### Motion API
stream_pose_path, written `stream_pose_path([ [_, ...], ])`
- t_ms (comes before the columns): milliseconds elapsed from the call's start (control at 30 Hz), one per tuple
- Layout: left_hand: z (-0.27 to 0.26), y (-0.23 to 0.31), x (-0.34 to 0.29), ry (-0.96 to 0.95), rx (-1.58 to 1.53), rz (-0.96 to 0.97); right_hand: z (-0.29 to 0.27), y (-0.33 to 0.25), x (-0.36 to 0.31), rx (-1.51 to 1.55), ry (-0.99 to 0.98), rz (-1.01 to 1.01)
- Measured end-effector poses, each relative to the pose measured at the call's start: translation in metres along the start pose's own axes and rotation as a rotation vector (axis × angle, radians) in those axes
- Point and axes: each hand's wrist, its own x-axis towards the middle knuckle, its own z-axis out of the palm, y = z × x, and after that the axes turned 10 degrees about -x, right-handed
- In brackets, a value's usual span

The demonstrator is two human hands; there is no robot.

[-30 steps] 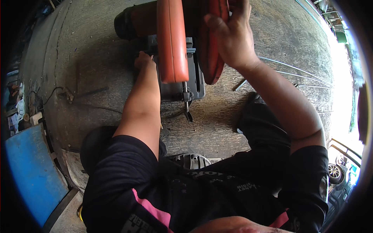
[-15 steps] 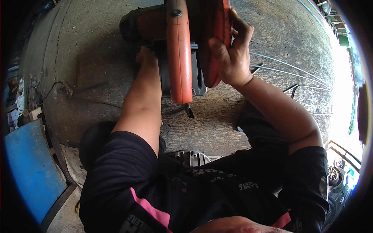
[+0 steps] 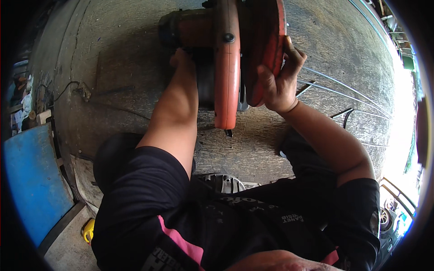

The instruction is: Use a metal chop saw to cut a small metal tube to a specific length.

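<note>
A red chop saw [image 3: 227, 81] stands in front of me, its long orange-red handle pointing toward me and its motor on the left. My right hand [image 3: 285, 79] grips the near edge of the round red blade guard [image 3: 267, 49], thumb on the left face and fingers round the right. Below the motor housing [image 3: 194, 29], my left hand [image 3: 181, 58] is curled in shadow at the left of the saw's base. What it holds there is hidden by the hand and the motor. Under the handle the grey base shows only in part.
Long thin metal rods [image 3: 343, 88] and dark bars [image 3: 342, 113] lie to the right. A cord [image 3: 122, 108] runs over the worn floor on the left. A blue panel [image 3: 38, 180] stands at lower left, near a yellow object [image 3: 88, 230]. A ribbed metal part [image 3: 221, 183] lies close to me.
The saw, with my right hand on its guard, has shifted right and toward me, and its handle now covers more of the base. My left hand has moved slightly right. The view has shifted a little.
</note>
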Motion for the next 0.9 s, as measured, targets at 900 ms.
stream_pose_path([
  [900,0.0,-0.03,0.048,-0.11,0.119,0.135,-0.01,0.008,0.025,0.012,-0.043,0.006],
])
